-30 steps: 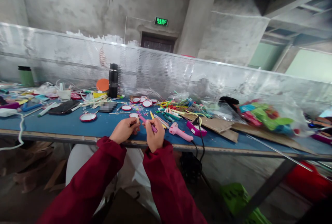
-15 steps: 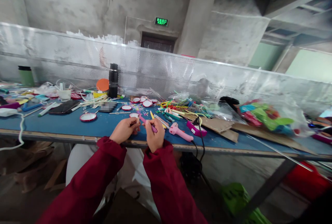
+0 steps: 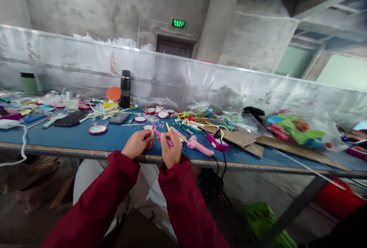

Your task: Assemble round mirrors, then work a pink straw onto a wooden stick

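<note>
My left hand, at the table's front edge, pinches a small pale stick-like piece upright between thumb and fingertips. Its lower part is hidden by the fingers. A purple pen lies in the grip of my right hand, its tip pointing left, close to the pale piece. Whether tip and piece touch, I cannot tell. Just behind my hands is a white, red-rimmed lid. A pink glue gun rests to the right of my right hand, beside several pens.
Several red-rimmed lids and small coloured bits are spread over the blue table. A black bottle stands behind. Cardboard, a purple box with a black cable and bagged colourful items occupy the right.
Almost nothing differs. The pale piece in my left hand and the pen tip have shifted very slightly; both hands keep their place and grip.
</note>
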The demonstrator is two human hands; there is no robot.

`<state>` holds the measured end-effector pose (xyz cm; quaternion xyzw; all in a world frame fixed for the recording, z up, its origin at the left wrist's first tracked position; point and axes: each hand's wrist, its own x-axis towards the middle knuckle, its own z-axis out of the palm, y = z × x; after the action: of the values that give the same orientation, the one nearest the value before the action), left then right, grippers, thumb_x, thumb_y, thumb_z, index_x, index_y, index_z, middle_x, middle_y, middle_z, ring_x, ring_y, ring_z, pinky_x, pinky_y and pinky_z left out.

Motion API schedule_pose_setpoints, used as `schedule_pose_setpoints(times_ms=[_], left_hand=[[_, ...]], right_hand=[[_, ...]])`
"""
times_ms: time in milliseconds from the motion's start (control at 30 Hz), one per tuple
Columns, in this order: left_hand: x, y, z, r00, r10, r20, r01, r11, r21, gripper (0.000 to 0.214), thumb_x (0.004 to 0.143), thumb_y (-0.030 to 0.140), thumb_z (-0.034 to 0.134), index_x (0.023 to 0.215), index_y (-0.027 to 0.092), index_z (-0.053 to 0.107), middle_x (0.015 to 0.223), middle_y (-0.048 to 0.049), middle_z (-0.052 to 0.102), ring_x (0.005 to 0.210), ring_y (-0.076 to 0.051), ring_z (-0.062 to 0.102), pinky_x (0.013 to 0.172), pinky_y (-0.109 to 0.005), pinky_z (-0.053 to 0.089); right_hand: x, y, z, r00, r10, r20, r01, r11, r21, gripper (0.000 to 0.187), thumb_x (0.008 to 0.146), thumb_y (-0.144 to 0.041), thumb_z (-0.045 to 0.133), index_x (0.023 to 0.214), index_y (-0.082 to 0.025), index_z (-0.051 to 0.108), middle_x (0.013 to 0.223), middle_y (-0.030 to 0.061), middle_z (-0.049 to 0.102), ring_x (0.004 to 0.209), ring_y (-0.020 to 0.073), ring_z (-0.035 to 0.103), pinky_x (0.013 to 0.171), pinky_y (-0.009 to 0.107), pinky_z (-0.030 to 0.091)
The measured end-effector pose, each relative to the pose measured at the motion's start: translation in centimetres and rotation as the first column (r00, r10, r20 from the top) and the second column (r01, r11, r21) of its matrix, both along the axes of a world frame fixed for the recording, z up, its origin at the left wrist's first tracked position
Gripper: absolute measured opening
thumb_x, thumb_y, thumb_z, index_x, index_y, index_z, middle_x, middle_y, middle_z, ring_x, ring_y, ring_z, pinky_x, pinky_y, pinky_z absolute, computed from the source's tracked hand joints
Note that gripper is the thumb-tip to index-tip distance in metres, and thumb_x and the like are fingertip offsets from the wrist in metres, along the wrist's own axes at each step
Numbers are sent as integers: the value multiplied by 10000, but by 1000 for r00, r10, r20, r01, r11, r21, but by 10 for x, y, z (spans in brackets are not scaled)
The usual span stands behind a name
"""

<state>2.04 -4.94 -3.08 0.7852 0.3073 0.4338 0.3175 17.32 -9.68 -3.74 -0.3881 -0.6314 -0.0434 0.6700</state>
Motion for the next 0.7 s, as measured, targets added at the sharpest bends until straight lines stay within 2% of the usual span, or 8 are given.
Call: schedule_pose_setpoints(times_ms=[300, 700], left_hand=[[-1, -1, 1, 1000, -1, -14, 1, 1000, 10, 174, 864, 328, 522, 747, 200, 541, 695, 13, 653, 566, -131, 596, 565, -232, 453], [0, -2, 1, 1000, -10, 2, 10, 1000, -7, 194, 868, 346, 532, 742, 200, 518, 705, 13, 653, 568, -128, 597, 569, -228, 462]], right_hand=[[0, 2, -1, 1000, -10, -15, 10, 1000, -3, 213, 935, -292, 531, 744, -216, 586, 768, 13, 679, 767, 170, 572, 779, 317, 429], [0, 2, -2, 1000, -6, -13, 6, 1000, -2, 209, 928, -277, 543, 733, -213, 583, 743, 6, 668, 747, 166, 564, 775, 318, 419]])
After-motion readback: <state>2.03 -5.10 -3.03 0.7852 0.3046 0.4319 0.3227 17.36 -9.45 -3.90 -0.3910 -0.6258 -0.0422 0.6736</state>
